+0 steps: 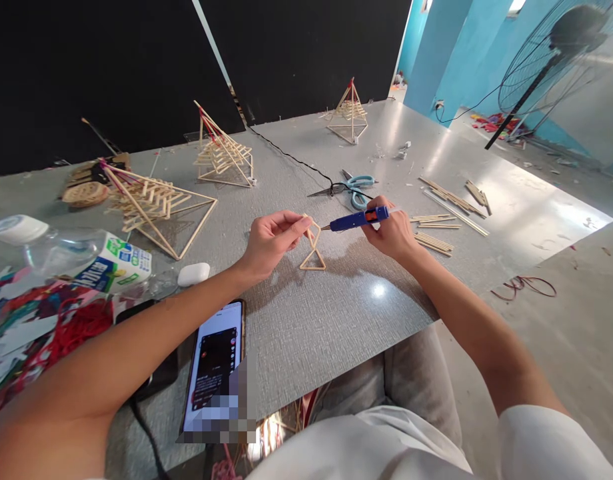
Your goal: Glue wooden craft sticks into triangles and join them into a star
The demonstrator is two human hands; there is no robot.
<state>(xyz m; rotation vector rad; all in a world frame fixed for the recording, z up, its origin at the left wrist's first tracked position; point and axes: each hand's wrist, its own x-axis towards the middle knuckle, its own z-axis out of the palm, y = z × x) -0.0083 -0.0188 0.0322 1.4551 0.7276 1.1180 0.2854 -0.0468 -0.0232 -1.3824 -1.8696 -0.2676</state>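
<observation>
Pinched in my left hand (275,241) is a small frame of thin wooden sticks (313,259), with triangular shapes in it, held over the grey table (296,333). My right hand (392,235) is closed around a blue hot glue gun (355,220) with an orange part. The gun's nozzle points left and comes close to the frame's upper right corner; whether they touch I cannot tell. Just beyond the glue gun lie scissors with light blue handles (359,190). Beside my right hand rest several loose wooden sticks (434,243).
Pyramid-like stick structures (159,207) stand along the back. On the left are a plastic bottle (86,253), a white earbud case (193,274), a lit phone (214,367) and red string (81,333). A black cord (296,159) crosses the table. A fan (561,47) stands at right.
</observation>
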